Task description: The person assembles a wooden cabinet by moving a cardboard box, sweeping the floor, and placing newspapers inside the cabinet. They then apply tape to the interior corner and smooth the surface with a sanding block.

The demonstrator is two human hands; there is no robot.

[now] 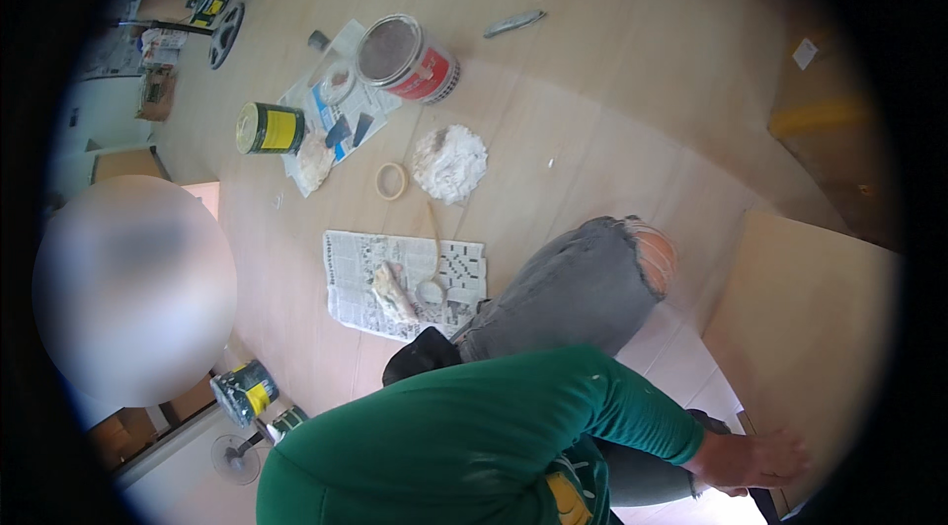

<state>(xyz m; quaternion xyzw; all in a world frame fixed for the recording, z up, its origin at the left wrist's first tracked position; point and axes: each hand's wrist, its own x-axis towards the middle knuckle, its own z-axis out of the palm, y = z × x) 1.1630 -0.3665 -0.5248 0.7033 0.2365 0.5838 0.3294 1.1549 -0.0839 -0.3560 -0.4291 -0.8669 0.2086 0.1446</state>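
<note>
The pale wooden floor (612,100) fills the view, with a tan wooden board (805,327) leaning at the right. The right hand (755,458), out of a green sleeve, lies flat with fingers spread, touching the board's lower edge. The left hand is out of sight. A sheet of newspaper (405,280) lies well apart, beyond the knee in grey ripped jeans (583,283); farther off stands a red-and-white paint tin (407,58)

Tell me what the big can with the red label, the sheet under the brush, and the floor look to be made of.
Big can: likely metal, with a shiny rim and a glossy red label. Sheet: newspaper, thin matte printed paper with a crossword grid. Floor: pale wood or wood-look laminate; faint grain and plank seams show, and the sheen is low.
</note>
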